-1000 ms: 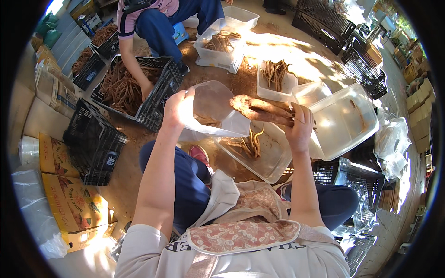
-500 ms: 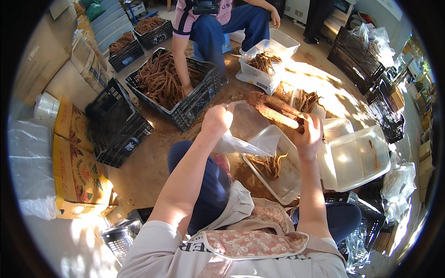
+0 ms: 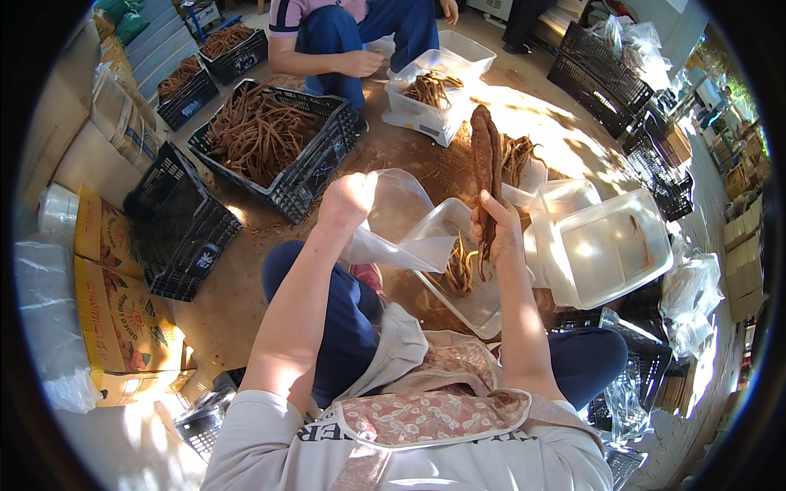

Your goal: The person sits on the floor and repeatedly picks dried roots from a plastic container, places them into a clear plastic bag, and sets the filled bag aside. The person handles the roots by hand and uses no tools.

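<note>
My left hand (image 3: 348, 200) is closed on a clear plastic bag (image 3: 397, 225), which sags open in front of it. My right hand (image 3: 499, 225) grips a long brown root (image 3: 483, 143) that stands nearly upright, to the right of the bag. Below them, a clear plastic tray (image 3: 483, 311) holds a few pale roots (image 3: 458, 274). Behind my right hand, more roots (image 3: 517, 151) rest in a clear container, partly hidden. Two translucent bins (image 3: 612, 245) sit to the right.
A black crate of thin roots (image 3: 262, 143) and an empty-looking black crate (image 3: 168, 241) lie at left, beside yellow cartons (image 3: 123, 327). Across from me a co-worker (image 3: 327, 41) squats near white containers of roots (image 3: 442, 123). Black crates (image 3: 598, 82) stand at back right.
The root in my right hand has swung from lying slanted to upright, away from the bag. The co-worker's hand has lifted out of the crate of roots.
</note>
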The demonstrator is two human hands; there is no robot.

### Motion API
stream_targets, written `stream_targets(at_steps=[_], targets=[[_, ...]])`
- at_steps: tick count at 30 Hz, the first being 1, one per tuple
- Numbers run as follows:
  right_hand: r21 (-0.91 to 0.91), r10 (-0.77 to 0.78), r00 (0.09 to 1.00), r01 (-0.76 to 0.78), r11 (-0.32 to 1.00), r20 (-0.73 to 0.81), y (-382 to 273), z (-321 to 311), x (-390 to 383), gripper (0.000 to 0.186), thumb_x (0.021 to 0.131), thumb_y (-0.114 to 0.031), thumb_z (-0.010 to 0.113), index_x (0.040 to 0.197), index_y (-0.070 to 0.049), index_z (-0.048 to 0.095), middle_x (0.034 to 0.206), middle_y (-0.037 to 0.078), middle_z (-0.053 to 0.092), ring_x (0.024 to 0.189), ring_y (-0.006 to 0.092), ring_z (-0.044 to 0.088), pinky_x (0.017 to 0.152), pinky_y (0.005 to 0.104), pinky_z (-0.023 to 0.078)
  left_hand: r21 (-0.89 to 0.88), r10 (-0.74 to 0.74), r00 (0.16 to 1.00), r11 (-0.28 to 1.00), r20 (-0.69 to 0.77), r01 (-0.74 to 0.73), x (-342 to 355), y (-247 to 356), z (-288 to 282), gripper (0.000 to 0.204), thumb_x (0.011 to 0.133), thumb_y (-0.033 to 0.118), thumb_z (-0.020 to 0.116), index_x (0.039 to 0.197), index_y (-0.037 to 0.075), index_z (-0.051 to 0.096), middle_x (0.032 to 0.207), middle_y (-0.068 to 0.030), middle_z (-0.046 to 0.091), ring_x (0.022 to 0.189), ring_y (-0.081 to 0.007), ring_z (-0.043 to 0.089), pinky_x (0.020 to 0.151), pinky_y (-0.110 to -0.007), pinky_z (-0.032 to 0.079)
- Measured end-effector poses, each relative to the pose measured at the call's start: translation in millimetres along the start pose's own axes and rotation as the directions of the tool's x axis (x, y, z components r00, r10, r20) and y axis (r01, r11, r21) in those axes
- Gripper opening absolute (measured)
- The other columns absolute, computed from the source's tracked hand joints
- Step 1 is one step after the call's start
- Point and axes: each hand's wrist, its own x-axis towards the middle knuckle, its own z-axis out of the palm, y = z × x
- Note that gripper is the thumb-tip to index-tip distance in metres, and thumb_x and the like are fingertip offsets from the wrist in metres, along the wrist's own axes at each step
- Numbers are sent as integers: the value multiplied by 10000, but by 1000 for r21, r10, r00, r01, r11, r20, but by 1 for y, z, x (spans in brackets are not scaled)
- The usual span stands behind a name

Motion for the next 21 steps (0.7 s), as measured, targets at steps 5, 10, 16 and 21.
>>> stream_targets(at_steps=[5,10,16,21], targets=[[162,-162,967,131,978,196,-7,0,-31,388,798,-263,611,1022,30,493,573,44,510,446,130,488,409,237,364,28,83,997,996,-9,-82,0,2,2,223,898,194,455,828,45,605,735,-156,606,691,-336,580,612,-410,470],[274,-165,964,104,956,209,-17,-5,-37,477,806,-290,586,1119,51,469,818,108,599,583,199,582,492,301,446,98,336,937,940,-92,-328,3,-5,10,97,815,69,514,858,46,597,691,-120,578,649,-285,583,556,-369,480],[60,-197,977,202,978,-85,1,-13,-40,216,779,-197,594,804,-12,485,565,57,486,365,137,434,336,258,343,326,572,810,796,-130,-510,1,-14,15,129,742,19,586,870,17,605,662,-102,562,604,-235,574,527,-320,479],[447,-219,946,94,890,238,2,-16,-58,442,894,-446,471,914,-6,506,539,3,381,339,82,343,310,215,298,174,388,920,911,-59,-374,-1,-10,16,113,767,36,560,874,23,595,692,-122,578,650,-264,584,560,-336,486]])
